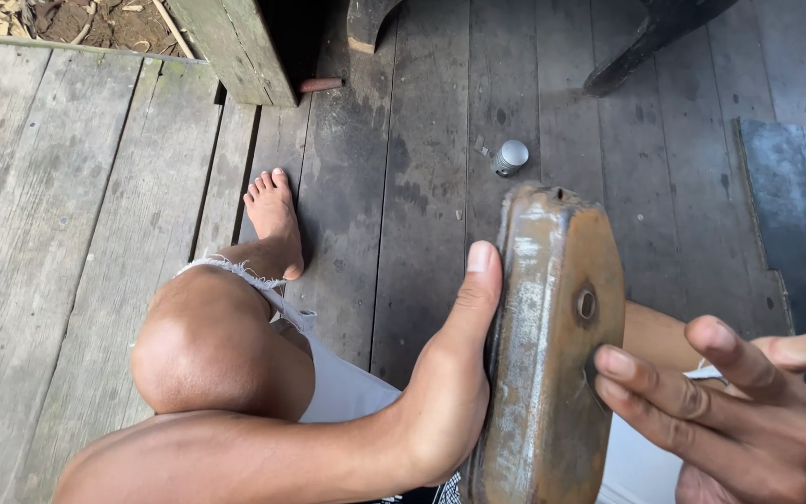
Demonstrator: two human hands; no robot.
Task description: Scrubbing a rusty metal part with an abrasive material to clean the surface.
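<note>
A rusty, flat metal pan-like piece [548, 336] with rounded corners and a small hole near its middle stands on edge in front of me. My left hand [450, 373] grips its left rim, thumb stretched up along the edge. My right hand [729, 411] is at its right side with fingers spread; two fingertips touch the rusty face just below the hole. My bent left knee [202, 350] and bare foot [275, 219] are to the left.
Weathered grey floor planks [76, 205] run away from me. A small silver cylindrical cap [510, 157] lies on the boards beyond the metal piece. A wooden post [235, 47] stands at the top, dark furniture legs [650, 42] top right, a dark board [795, 205] at right.
</note>
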